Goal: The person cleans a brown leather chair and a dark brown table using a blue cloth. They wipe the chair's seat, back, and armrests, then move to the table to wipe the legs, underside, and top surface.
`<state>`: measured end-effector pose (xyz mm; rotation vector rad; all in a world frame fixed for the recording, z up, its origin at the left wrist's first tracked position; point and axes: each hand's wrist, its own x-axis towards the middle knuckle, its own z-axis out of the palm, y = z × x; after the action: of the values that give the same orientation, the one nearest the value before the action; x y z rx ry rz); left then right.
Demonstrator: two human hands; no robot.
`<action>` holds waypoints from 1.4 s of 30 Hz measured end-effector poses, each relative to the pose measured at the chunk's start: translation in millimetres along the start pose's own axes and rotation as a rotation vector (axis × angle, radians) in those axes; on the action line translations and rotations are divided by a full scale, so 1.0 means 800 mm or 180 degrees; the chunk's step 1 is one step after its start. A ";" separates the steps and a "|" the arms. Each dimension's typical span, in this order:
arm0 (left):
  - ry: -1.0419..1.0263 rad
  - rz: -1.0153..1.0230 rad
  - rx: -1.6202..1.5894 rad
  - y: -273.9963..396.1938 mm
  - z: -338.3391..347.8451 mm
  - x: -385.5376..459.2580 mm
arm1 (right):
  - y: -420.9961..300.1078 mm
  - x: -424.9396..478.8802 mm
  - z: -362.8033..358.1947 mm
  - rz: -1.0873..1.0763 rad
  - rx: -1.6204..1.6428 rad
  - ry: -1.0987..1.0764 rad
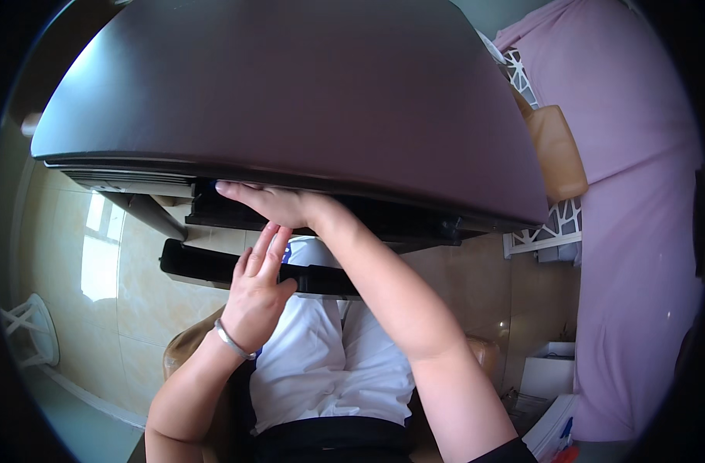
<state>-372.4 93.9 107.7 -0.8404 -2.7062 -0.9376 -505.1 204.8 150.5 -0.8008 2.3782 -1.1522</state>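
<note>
A large dark, smooth tabletop [283,81] stands in front of me, with a black recess [387,214] under its front edge. My right hand [271,202] reaches leftward at this recess, flat just under the edge; some of its fingers are hidden. My left hand [257,301], with a metal bangle on the wrist, points up from below, its fingertips at the underside of my right hand. Nothing shows in its grasp. A long black tray-like part [199,263] lies across, above my knees, behind my left hand and right forearm. Whether my left thumb touches it, I cannot tell.
A slatted panel [132,179] and a table leg [150,214] are at the left. On the right, a tan plastic piece [558,153] stands beside a pink-purple cloth [630,231] and white lattice [555,223]. A white box [546,373] sits lower right. Brown seat padding [184,347] is beneath me.
</note>
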 end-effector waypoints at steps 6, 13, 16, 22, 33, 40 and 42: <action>-0.0095 -0.0110 0.0006 0.005 -0.011 0.001 | 0.031 -0.033 -0.013 -0.0048 -0.0155 0.0170; -0.0142 -0.0104 0.0022 0.005 -0.010 0.003 | 0.102 -0.147 -0.082 0.1058 -0.0572 0.0355; -0.0114 0.0005 0.0122 0.000 -0.006 0.000 | 0.093 -0.188 -0.106 0.1473 -0.0554 0.0330; -0.0237 -0.0010 0.0200 0.002 -0.009 0.002 | 0.063 -0.209 -0.112 0.2089 -0.1371 0.0184; -0.0080 -0.0100 0.0204 0.003 0.003 -0.001 | 0.060 -0.153 -0.068 0.1290 -0.0539 0.0258; -0.0238 -0.0042 0.0291 0.003 -0.009 0.002 | 0.048 -0.089 -0.039 0.0814 -0.0063 -0.0233; -0.0202 -0.0038 0.0363 0.005 -0.012 0.001 | 0.050 -0.084 -0.036 0.0634 0.0325 -0.0324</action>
<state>-371.2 91.6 117.7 -0.8463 -2.7907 -0.7630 -482.5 285.0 141.6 -0.5607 2.2384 -1.1135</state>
